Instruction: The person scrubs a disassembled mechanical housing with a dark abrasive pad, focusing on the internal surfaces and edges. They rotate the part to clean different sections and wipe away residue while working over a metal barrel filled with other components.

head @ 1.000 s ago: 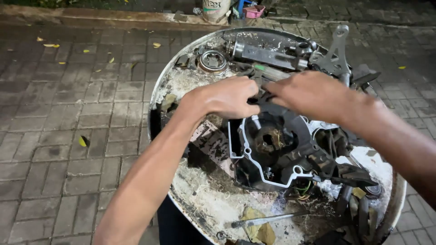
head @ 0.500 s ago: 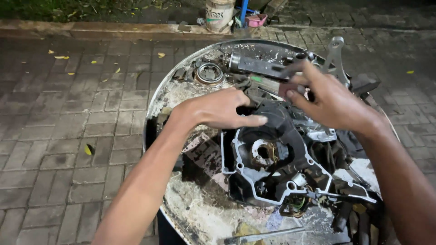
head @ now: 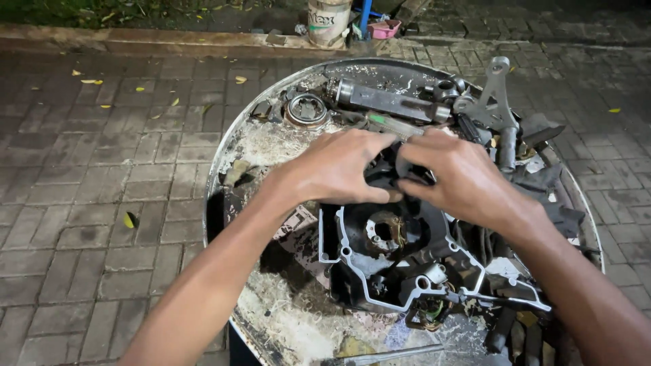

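Note:
A dark, greasy engine case [head: 400, 261] with a pale gasket edge lies on a round, dirty metal drum top [head: 271, 142]. My left hand [head: 339, 166] and my right hand [head: 461, 176] meet over the far end of the case. Both hands grip a small black part [head: 390, 169] between their fingertips. Most of that part is hidden by my fingers, so its shape is unclear.
On the far side of the drum top lie a round bearing [head: 306, 108], a long metal shaft [head: 386, 102], a grey bracket [head: 495, 95] and other dark parts. A slim tool [head: 386, 356] lies at the near edge. Brick paving surrounds the drum; a bucket [head: 329, 20] stands at the back.
My right hand has come down from the far parts to meet my left hand over the case. The camera view has shifted slightly.

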